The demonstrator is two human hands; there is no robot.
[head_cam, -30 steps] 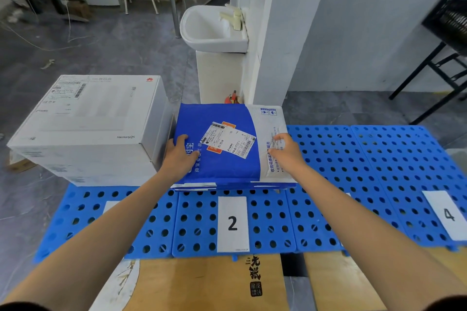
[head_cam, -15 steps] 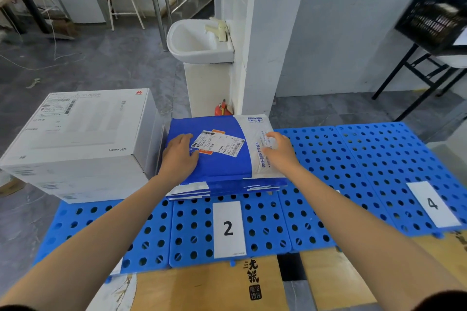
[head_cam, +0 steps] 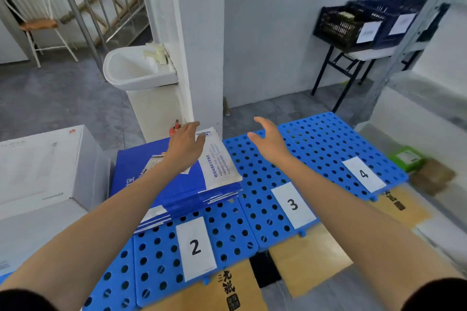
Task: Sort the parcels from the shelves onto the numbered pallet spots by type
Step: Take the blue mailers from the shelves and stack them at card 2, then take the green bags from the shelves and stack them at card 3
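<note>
Mailers [head_cam: 134, 161] are down: the blue-and-white stack lies flat on the pallet [head_cam: 316, 139] right behind label 2 [head_cam: 195, 247], close beside the white box [head_cam: 38, 166] on its left. A second ago both hands press on the top envelope, squaring it up; now they come away. The right hand [head_cam: 267, 139] is off the stack altogether, fingers spread and loose, raised over the bare grid behind label 3 [head_cam: 293, 204] and holding nothing. The left hand [head_cam: 185, 141] hangs over the far edge of the stack with fingers straight and relaxed; whether it brushes the top envelope I cannot tell, but it grips nothing. The view swings up and to the right as well, bringing label 4 [head_cam: 364, 174] and a green parcel [head_cam: 406, 158] on the floor past it into sight. My read: this drop-off on spot 2 is finished, spots 3 and 4 have no parcels yet, and the person is turning away to fetch the next one.
</note>
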